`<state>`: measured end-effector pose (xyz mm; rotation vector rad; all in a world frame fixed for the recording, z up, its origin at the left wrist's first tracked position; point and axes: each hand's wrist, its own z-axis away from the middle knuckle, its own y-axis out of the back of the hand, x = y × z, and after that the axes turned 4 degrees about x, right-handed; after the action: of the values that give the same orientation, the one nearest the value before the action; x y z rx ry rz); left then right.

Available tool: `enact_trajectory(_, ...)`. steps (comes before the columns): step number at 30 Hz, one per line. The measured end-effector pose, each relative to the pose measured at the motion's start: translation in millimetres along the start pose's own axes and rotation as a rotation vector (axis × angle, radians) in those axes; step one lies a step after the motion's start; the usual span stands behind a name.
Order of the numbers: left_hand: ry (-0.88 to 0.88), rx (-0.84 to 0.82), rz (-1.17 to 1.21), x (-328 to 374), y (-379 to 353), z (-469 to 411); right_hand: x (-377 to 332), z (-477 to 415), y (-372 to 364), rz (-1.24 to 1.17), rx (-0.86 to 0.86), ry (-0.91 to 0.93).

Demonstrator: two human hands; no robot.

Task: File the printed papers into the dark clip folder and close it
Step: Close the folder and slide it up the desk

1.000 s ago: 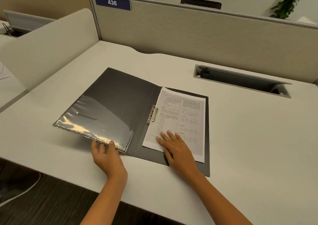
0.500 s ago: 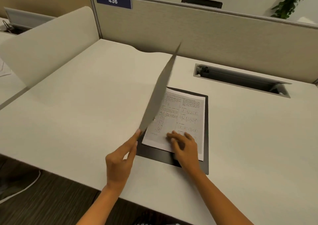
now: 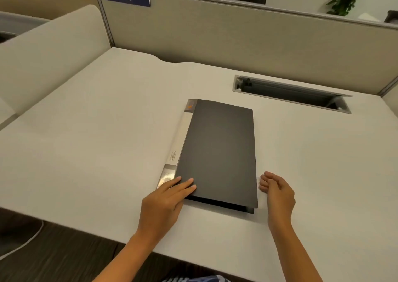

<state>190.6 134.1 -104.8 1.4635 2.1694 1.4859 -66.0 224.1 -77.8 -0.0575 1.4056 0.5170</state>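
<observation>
Swung fully over and down since half a second ago, when the front cover stood near upright over the printed sheets: lay flat now on the closed dark grey plastic clip folder point(image 3: 219, 152), hiding the papers altogether. Rested on the white desk top point(image 3: 97, 143), towards its near edge, pale labelled spine strip point(image 3: 175, 150) on the left, a thin dark gap showing along the near edge where the cover had not quite settled against the back board. Lay flat across the near left corner of the cover, the left hand point(image 3: 165, 204), fingers point(image 3: 183, 184) extended and together, pressing rather than gripping. Withdrawn from the pages and set just beside the folder's right edge, the right hand point(image 3: 277, 193), fingers loosely curled, holding nothing; touching the edge or only close to it, could not tell. Beyond the folder, well apart, the recessed grey cable tray point(image 3: 290, 93) in the desk. By the look of things, filing done and closing all but done; left at most, pressing the cover home along that near edge and letting go. Whether the metal clip was fastened over the sheets, hidden and not to be judged.
</observation>
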Motion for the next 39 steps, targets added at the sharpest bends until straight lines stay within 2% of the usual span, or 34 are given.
enact_trajectory(3,0.026,-0.031,0.047,3,0,0,2,5,7,0.106,0.012,0.109)
enact_trajectory(7,0.117,0.016,0.159,4,0,-7,3,10,4,0.284,-0.010,0.219)
enact_trajectory(11,0.234,-0.137,0.031,2,-10,-24,2,17,-5,0.399,-0.042,0.317)
enact_trajectory(14,0.324,-0.240,-0.034,2,-19,-30,0,21,-14,0.442,0.010,0.325)
enact_trajectory(17,0.374,-0.293,-0.053,2,-22,-33,-1,26,-23,0.638,0.033,0.320)
enact_trajectory(20,0.394,-0.307,-0.028,4,-22,-36,-3,31,-31,0.840,0.015,0.275)
enact_trajectory(24,0.401,-0.300,0.005,2,-22,-35,-10,32,-37,0.953,0.047,0.235)
enact_trajectory(29,0.393,-0.314,-0.021,1,-23,-34,-8,17,-36,0.909,0.034,0.149)
enact_trajectory(33,0.376,-0.297,-0.057,-2,-24,-31,-3,0,-35,0.834,-0.090,0.064)
enact_trajectory(39,0.395,-0.282,-0.025,-1,-24,-33,-10,-8,-24,0.441,-0.216,-0.090)
